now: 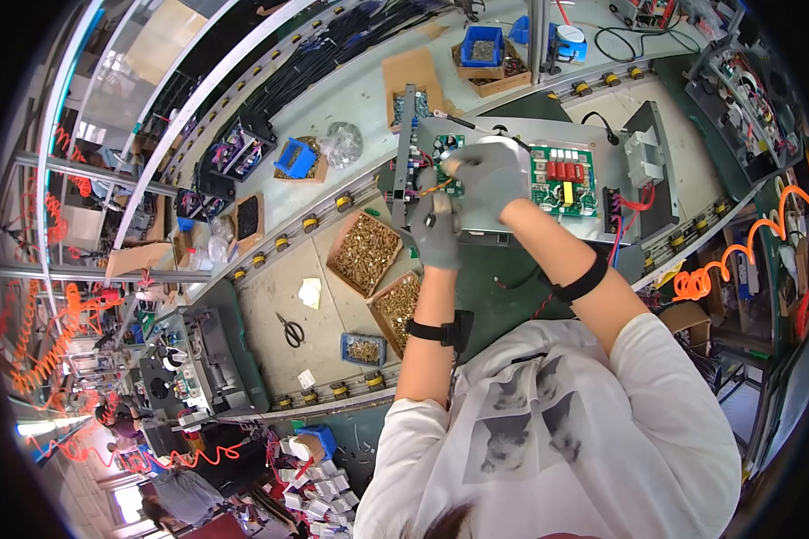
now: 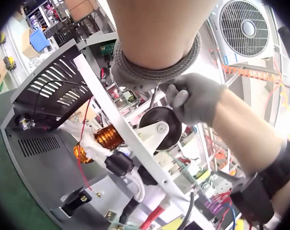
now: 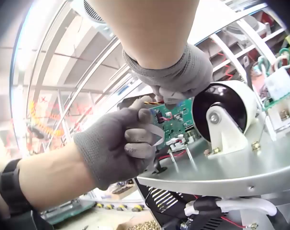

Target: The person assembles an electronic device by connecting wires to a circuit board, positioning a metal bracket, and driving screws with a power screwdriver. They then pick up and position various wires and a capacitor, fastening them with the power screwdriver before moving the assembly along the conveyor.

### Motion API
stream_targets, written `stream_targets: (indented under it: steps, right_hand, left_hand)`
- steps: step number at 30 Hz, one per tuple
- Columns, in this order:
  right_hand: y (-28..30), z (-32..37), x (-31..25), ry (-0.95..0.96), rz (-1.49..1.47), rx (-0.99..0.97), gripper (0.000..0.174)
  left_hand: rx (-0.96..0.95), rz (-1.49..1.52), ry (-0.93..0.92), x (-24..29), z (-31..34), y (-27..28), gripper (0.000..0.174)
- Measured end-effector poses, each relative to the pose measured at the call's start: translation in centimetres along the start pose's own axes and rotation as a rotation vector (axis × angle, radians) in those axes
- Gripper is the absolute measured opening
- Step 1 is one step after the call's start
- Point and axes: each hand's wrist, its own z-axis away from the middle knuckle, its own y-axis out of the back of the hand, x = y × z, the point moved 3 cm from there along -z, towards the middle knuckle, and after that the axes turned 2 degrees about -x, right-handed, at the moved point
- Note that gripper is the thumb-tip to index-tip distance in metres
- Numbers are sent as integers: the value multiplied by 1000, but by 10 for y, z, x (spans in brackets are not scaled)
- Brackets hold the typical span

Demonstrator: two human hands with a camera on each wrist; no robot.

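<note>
Both grey-gloved hands work at the left end of an open metal chassis (image 1: pixel 605 154), beside a small green circuit board (image 1: pixel 450 142). Thin orange-yellow wires (image 3: pixel 153 102) run between them. Curled fingers of the left hand (image 3: pixel 118 146) grip at the lower end of these wires, and a pale strip loops out beside them. From above, the right hand (image 3: pixel 181 79) pinches the wires, its fingertips close to the left hand's. A white drum-shaped part (image 3: pixel 248 100) on a bracket stands next to the right hand. Further right sits a larger green board (image 1: pixel 564 181) with red components.
Cartons of brass-coloured screws (image 1: pixel 365 253), scissors (image 1: pixel 291 331) and a small blue bin (image 1: pixel 363 349) lie left of the chassis. Behind are more parts boxes (image 1: pixel 483 49) and black cables (image 1: pixel 306 85). An orange coiled hose (image 1: pixel 751 256) hangs at right.
</note>
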Motion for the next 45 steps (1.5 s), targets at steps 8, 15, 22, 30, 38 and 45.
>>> stream_targets:
  steps: [8,15,22,30,38,45]
  right_hand:
    - [-69,-29,1,18,764,-225,16]
    - [-71,-36,0,3,796,-226,15]
    - [-70,-32,-1,40,765,-190,15]
    - [-69,-32,-4,14,779,-235,14]
    - [-69,-34,1,13,747,-166,14]
    - [-69,-34,-1,86,825,-150,14]
  left_hand:
    - [395,-296,-374,-7,13,12,36]
    - [329,-437,-292,-7,11,27,32]
    - [537,-858,-496,4,25,16,27]
    - [683,-874,-503,36,-1,25,41]
    - [59,-679,-54,48,-36,58,56]
    - [42,-654,-27,53,-36,57,59]
